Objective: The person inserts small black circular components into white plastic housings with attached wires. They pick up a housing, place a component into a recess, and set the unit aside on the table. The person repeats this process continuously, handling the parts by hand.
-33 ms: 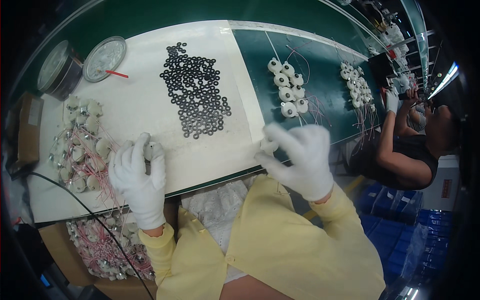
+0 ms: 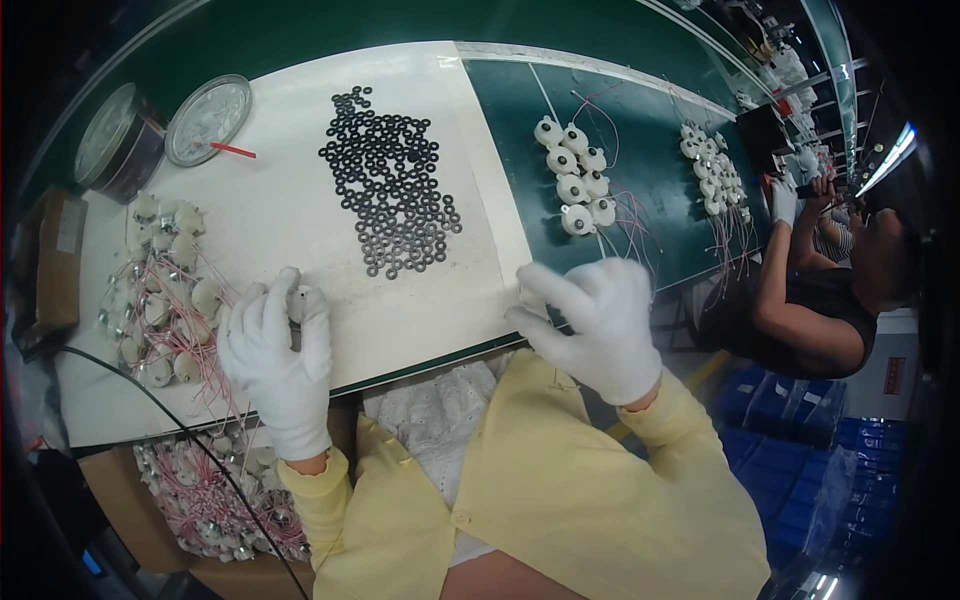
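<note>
My left hand (image 2: pixel 275 355), in a white glove, is closed at the near edge of the worktable. Between its thumb and fingers sits a small round white motor (image 2: pixel 301 303), partly covered by them. Further right, my gloved right hand (image 2: pixel 595 325) is curled at the table edge, thumb and forefinger around a pale round motor that hardly stands out from the glove. A heap of white motors with pink wires (image 2: pixel 160 300) lies left of my left hand. Many black rubber rings (image 2: pixel 390 170) are spread beyond and between the hands.
White motors (image 2: pixel 575 180) stand in rows on the green mat (image 2: pixel 510 110), with another group (image 2: pixel 710 170) farther right. At the back left are a tub (image 2: pixel 120 145) and a lid (image 2: pixel 210 120). A carton of motors (image 2: pixel 215 490) stands below. A co-worker (image 2: pixel 810 290) is at right.
My right hand has shifted slightly left and down, its fingers drawn closer in. My left hand and the laid-out parts have stayed where they were.
</note>
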Motion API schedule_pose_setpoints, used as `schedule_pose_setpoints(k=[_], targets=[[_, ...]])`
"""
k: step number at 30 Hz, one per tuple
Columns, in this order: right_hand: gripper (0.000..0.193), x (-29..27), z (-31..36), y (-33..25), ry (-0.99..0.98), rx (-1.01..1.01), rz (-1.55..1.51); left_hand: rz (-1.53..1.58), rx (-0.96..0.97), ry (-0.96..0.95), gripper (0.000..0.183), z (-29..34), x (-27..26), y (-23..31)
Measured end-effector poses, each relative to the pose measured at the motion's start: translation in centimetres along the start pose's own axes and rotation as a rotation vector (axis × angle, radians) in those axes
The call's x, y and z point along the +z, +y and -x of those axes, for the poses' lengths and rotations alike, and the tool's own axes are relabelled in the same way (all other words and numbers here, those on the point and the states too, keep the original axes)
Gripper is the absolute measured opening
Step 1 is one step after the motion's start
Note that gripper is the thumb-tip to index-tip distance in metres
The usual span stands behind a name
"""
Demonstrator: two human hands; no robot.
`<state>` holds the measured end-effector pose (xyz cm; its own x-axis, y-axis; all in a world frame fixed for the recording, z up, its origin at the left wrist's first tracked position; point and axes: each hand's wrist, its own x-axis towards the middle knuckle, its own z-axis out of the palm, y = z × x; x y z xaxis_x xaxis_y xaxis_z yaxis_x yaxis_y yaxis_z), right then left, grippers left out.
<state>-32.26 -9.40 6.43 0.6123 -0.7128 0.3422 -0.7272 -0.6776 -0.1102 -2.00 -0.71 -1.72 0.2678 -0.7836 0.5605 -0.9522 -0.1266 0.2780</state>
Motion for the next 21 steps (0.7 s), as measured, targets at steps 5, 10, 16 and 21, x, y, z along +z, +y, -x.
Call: schedule_pose_setpoints(k=[5, 10, 16, 21], targets=[[0.024, 1.9, 2.4, 2.0, 0.056, 0.053, 0.159, -0.033, 0.067, -0.071, 0.047, -0.1, -0.8, 0.5], [0.026, 1.0, 3.7, 5.6, 0.115, 0.157, 0.16, -0.05, 0.094, -0.115, 0.053, 0.0, -1.0, 0.3], [0.028, 1.3, 3.4, 7.5, 0.228, 0.114, 0.033, -0.075, 0.138, -0.041, 0.056, 0.0, -1.2, 0.7], [0.035, -1.0, 2.7, 5.7, 0.364, 0.163, -0.137, -0.05, 0.147, 0.079, 0.056, -0.6, -3.6, 1.5]])
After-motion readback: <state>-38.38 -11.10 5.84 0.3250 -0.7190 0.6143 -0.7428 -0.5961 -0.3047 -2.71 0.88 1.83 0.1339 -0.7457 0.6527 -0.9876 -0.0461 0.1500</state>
